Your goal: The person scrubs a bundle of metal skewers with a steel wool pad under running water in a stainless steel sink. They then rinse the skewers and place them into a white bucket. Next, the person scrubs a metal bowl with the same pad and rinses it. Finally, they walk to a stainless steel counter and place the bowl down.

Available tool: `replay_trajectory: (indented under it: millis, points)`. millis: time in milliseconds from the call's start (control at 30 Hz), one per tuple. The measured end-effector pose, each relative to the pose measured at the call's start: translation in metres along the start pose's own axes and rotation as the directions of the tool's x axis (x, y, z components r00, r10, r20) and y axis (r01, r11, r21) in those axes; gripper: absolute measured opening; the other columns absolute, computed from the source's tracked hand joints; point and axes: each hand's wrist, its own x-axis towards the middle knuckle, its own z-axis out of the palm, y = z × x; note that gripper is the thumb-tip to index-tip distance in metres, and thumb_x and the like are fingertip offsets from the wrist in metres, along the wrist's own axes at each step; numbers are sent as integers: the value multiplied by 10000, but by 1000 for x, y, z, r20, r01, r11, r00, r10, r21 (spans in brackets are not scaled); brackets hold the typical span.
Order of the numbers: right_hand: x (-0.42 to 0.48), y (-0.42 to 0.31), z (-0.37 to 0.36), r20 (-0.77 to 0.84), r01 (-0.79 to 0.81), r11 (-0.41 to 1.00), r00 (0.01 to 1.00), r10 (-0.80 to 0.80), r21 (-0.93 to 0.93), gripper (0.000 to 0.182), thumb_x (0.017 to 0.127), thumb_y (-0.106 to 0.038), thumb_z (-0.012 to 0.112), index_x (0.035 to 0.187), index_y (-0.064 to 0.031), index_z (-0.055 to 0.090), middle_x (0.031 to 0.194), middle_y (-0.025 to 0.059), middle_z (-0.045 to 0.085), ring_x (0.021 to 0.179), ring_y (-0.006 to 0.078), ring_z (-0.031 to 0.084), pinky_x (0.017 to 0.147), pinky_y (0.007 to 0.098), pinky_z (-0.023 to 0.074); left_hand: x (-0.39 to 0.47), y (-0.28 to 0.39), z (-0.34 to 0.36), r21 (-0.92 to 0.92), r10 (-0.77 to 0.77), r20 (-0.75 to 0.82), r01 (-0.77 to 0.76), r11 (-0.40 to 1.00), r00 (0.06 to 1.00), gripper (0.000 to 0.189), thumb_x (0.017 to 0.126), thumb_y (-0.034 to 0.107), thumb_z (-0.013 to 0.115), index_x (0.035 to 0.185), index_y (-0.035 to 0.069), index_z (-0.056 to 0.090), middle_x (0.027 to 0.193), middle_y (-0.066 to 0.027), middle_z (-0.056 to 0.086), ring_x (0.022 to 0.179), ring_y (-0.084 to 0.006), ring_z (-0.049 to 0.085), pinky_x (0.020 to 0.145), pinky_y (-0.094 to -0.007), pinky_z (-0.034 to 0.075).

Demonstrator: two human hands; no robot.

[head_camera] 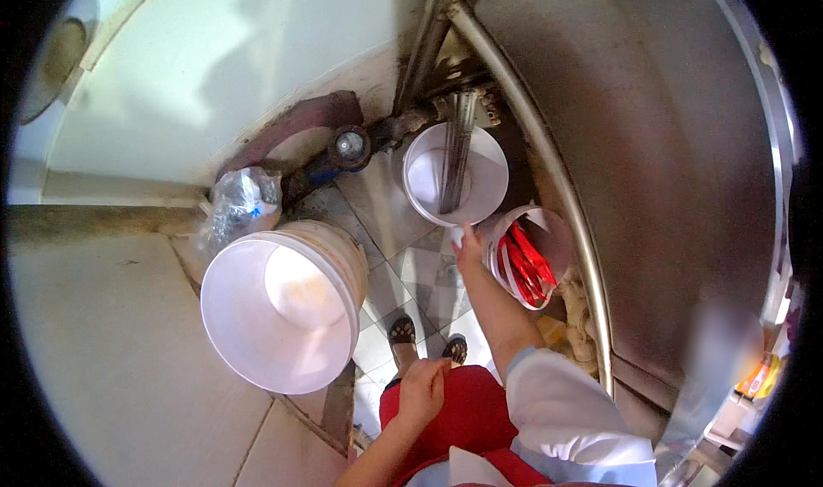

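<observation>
My right hand [471, 250] reaches forward with a finger extended at the near rim of a white plastic bucket [423, 181]. Whether it grips that rim is unclear. A bundle of long, thin grey rods [455, 172] leans inside, rising past the far rim. Just right of the hand stands a smaller white bucket [558, 230] containing red, shiny packets [528, 262]. My left hand [422, 390] is curled loosely before my red apron [460, 403], with nothing visible in it. To its left is a large white bucket [289, 358], its interior bare with a yellowish stain at the bottom.
A clear plastic bag [244, 201] lies behind the large bucket. Dark pipework with a round meter [351, 146] runs along the wall base. A metal tube [566, 185] curves down the right side, beside a large metal panel [681, 185]. My feet stand on a tiled floor [386, 287].
</observation>
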Motion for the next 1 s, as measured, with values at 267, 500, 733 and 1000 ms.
replay_trajectory:
  millis: [267, 500, 733, 1000]
  points:
    - [-216, 38, -140, 459, 387, 419, 885, 82, -821, 395, 677, -245, 576, 1008, -40, 511, 1002, 173, 496, 1006, 313, 432, 857, 360, 344, -27, 51, -11, -172, -214, -359, 161, 972, 909, 267, 648, -18, 486, 914, -2, 500, 859, -139, 489, 778, -259, 494, 700, -328, 403]
    - [-390, -142, -162, 740, 590, 463, 612, 278, -662, 272, 695, -111, 552, 957, -43, 528, 870, 85, 565, 744, 170, 554, 664, 281, 443, -47, 114, -62, 60, -97, -435, 137, 989, 895, 246, 650, -1, 489, 896, -7, 502, 861, -138, 484, 796, -261, 482, 728, -328, 392]
    - [-498, -311, -148, 974, 874, 447, 224, -19, -192, 184, 734, -35, 492, 915, -18, 524, 835, 80, 561, 696, 145, 536, 604, 252, 434, -50, 170, -81, 231, 102, -281, -36, 972, 954, 234, 627, -14, 482, 843, 51, 541, 847, -125, 495, 813, -269, 505, 714, -331, 409]
    - [-520, -420, -190, 822, 951, 291, 249, -512, -106, 233, 712, 3, 494, 941, -31, 521, 808, 80, 511, 638, 151, 525, 577, 253, 424, -47, 210, -79, 270, 229, -147, -184, 945, 962, 203, 620, -12, 501, 814, 30, 542, 858, -133, 515, 799, -279, 504, 709, -335, 409]
